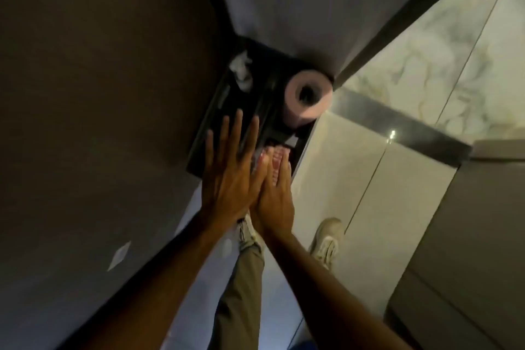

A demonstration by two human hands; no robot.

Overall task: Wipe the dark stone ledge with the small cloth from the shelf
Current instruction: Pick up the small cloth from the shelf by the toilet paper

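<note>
The dark stone ledge sits in the corner between a brown wall and a pale tiled wall. My left hand lies flat over the ledge's near end, fingers spread, holding nothing. My right hand is right beside it, touching its thumb side. The right fingers reach onto a small pink and white cloth at the ledge's near right edge. The fingers cover most of the cloth, so how firmly they hold it is unclear.
A pink toilet roll stands on the far right of the ledge. Crumpled white paper lies at its far left. Below are my khaki trouser leg and a pale shoe on the floor. A grey cabinet stands at right.
</note>
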